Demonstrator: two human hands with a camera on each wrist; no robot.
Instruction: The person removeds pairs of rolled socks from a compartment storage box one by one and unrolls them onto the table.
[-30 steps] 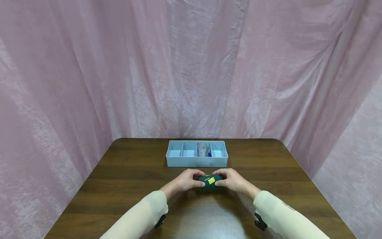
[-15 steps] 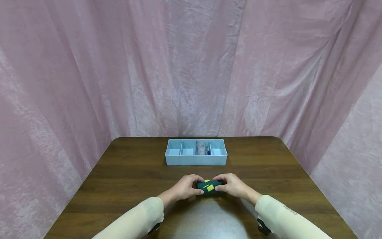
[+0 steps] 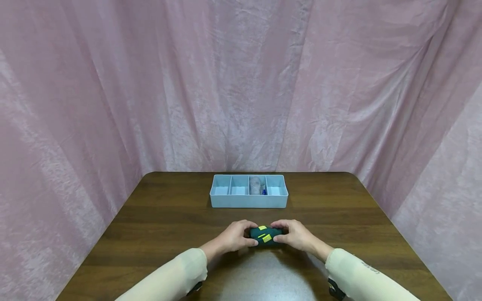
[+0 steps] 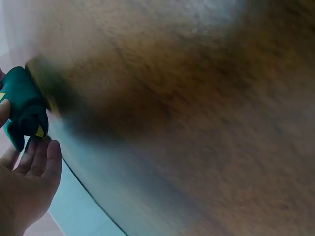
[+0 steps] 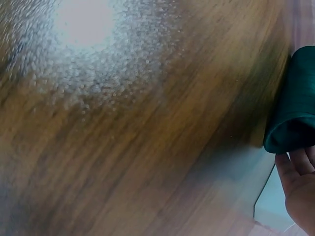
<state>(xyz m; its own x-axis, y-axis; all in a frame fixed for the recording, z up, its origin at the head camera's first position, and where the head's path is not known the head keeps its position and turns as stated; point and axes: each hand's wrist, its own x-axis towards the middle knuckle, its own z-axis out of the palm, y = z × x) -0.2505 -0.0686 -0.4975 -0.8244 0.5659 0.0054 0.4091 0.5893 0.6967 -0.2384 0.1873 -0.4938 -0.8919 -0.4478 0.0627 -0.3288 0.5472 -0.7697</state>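
Note:
A rolled-up dark green cloth (image 3: 272, 232) with yellow patches lies crosswise between my two hands, close over the table. My left hand (image 3: 234, 236) holds its left end, thumb on the near side and fingers on the far side. At the other end my right hand (image 3: 298, 236) grips it in the same way. Loose folds and a bit of yellow show at the end of the green roll (image 4: 22, 91) in the left wrist view. Seen from the right wrist, the cloth roll (image 5: 297, 96) has a hollow end, with fingertips right at its edge.
Beyond the hands, a light blue divided box (image 3: 248, 202) stands near the back of the wooden table (image 3: 169, 225). One compartment contains a grey fuzzy roll (image 3: 255, 185) and a small blue item (image 3: 264, 192). Pink curtains (image 3: 241, 83) hang behind the table.
Both hands have come a little nearer to me with the green roll, away from the box. More of the upper yellow patch shows now.

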